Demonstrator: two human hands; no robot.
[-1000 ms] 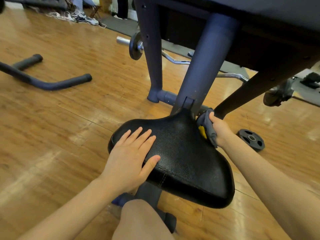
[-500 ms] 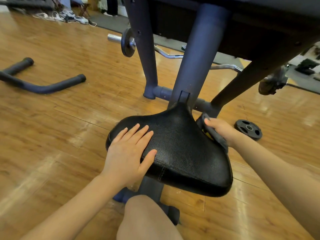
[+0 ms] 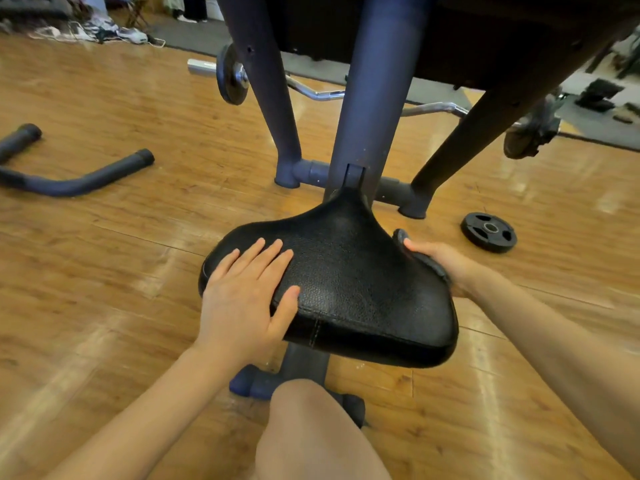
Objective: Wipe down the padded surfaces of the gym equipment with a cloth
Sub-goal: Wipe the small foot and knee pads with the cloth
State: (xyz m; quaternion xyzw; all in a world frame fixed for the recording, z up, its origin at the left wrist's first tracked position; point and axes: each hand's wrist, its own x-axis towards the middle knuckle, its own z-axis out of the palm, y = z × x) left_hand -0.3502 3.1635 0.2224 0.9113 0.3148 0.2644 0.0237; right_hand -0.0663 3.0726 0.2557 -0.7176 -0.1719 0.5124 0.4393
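Wooden gym flooring [image 3: 104, 271] spreads beneath a blue machine frame [image 3: 374, 98], with a weight plate [image 3: 488, 232] lying off to the right. Nearest sits the black padded seat [image 3: 346, 282], and nothing shows which parts are already clean; I judge its right flank is under way, the top and front edge perhaps remaining. On the seat's left half the left hand [image 3: 242, 292] lies flat, fingers spread, steadying it. Against its right edge the right hand [image 3: 446, 261] pinches a dark grey cloth [image 3: 420, 252].
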